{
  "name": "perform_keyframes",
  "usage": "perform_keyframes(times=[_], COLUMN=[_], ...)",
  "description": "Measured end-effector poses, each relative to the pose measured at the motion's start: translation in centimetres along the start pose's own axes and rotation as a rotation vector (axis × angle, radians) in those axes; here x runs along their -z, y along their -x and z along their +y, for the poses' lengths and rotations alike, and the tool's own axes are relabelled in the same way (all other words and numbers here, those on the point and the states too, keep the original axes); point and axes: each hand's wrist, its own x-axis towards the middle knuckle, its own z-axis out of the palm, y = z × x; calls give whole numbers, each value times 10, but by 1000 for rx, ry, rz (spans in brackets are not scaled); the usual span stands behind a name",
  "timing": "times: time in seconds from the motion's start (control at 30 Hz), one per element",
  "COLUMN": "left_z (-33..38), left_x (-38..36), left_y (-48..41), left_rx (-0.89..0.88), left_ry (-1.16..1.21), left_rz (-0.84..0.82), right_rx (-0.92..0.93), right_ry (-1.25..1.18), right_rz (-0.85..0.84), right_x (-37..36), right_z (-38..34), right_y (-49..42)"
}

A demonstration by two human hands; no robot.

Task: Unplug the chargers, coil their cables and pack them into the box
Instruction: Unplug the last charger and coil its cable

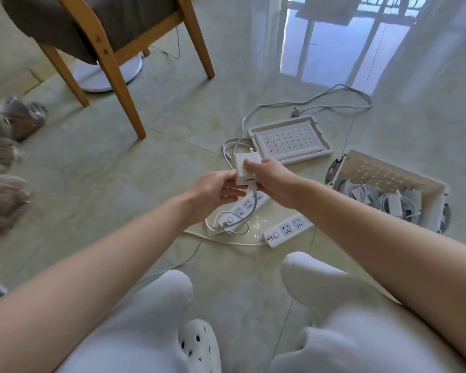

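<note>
A white charger [243,168] with its prongs pointing up is held above the floor between both hands. My right hand [273,181] grips its right side with thumb on top. My left hand [213,193] holds its lower left edge with the fingers cupped under it. Its grey-white cable [246,214] hangs down and loops over the left power strip [242,210]. A second power strip [287,230] lies to the right with empty sockets. The white box [425,184] at the right holds several coiled chargers [388,203].
The box lid [291,138] lies upside down behind the hands, with power cords [320,99] trailing past it. A wooden chair [113,44] and a fan base [105,74] stand at the upper left. Bagged items [6,162] line the left edge. My knees and a white clog [199,345] are below.
</note>
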Motion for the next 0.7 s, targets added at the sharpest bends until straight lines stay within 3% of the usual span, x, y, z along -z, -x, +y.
perform_keyframes(times=[0.1, 0.23, 0.3, 0.4, 0.6, 0.7], left_z=[10, 18, 23, 31, 39, 42], left_x=[-3, -7, -7, -3, 0, -1], left_y=[23, 48, 60, 80, 116, 129], left_rx=[-33, -113, -136, -108, -23, 23], left_ry=[224, 335, 391, 515, 707, 743], left_rz=[22, 107, 147, 162, 72, 2], right_rx=[136, 205, 204, 196, 191, 216], right_ry=[147, 256, 179, 67, 115, 298], right_rz=[16, 23, -47, -281, -422, -496], right_x=[-9, -19, -22, -30, -24, -9], right_z=[-14, -30, -38, -33, -27, -20], right_y=[20, 51, 75, 106, 144, 155])
